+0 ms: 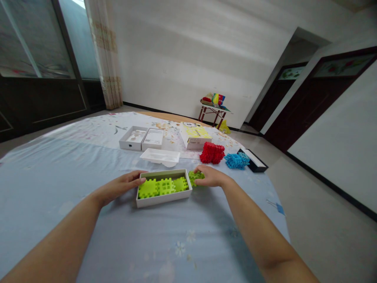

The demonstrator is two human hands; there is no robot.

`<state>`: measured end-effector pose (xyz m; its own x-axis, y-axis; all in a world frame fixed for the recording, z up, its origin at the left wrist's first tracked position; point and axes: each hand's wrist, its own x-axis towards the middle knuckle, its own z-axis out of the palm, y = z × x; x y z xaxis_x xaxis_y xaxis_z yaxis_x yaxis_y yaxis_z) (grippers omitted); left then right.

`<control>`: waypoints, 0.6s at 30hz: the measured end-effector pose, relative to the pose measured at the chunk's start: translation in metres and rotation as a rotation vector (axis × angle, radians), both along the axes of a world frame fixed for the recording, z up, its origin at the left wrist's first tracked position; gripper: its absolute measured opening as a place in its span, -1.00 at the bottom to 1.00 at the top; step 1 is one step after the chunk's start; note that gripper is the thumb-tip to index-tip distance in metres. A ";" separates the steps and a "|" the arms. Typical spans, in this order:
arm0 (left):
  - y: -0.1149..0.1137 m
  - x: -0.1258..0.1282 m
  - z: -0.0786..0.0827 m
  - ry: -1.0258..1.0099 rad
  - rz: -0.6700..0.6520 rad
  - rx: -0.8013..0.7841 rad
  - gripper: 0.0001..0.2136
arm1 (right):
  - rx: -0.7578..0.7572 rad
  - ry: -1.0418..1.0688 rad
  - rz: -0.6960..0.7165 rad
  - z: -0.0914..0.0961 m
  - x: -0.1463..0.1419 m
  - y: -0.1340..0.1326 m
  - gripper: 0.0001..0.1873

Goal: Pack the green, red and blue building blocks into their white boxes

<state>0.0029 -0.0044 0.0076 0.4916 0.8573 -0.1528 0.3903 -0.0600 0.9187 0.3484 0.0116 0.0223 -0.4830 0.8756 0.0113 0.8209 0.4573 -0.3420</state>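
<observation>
A shallow white box [164, 201] sits on the cloth, with lime-green notched plastic building blocks [166, 186] side by side inside it. My left hand [129, 182] grips the box's left end, thumb over the rim and fingers along the far side. Just beyond the right end, my right hand [209, 176] has its fingers curled round more green blocks [193, 177] on the table; its fingers partly hide them. Past that hand stand a stack of red blocks [212, 153] and a pile of blue blocks [237, 160].
Behind the box lies a white plastic tray [160, 157]. Farther back are an open white box [131, 139], its neighbouring box part [153, 138] and a yellow-and-white box [196, 135]. A black-edged box [255, 160] lies near the right edge of the cloth-covered table [132, 243].
</observation>
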 end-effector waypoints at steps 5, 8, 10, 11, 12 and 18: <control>0.000 -0.001 -0.001 -0.034 -0.005 -0.002 -0.50 | 0.052 -0.053 -0.011 -0.006 -0.003 -0.001 -0.47; 0.000 -0.001 -0.001 -0.038 -0.011 -0.001 -0.50 | 0.092 -0.072 -0.008 -0.009 -0.003 -0.001 -0.51; 0.001 -0.001 -0.001 -0.034 -0.015 0.004 -0.50 | 0.109 -0.077 -0.018 -0.010 -0.003 -0.002 -0.54; 0.001 -0.001 -0.001 -0.033 -0.016 0.006 -0.50 | 0.112 -0.072 -0.023 -0.010 -0.004 -0.003 -0.54; 0.001 -0.001 -0.001 -0.034 -0.018 0.005 -0.49 | 0.112 -0.062 -0.027 -0.010 -0.004 -0.004 -0.55; 0.000 0.001 -0.001 -0.046 -0.030 -0.018 -0.50 | 0.116 0.042 -0.048 -0.011 0.000 -0.009 -0.59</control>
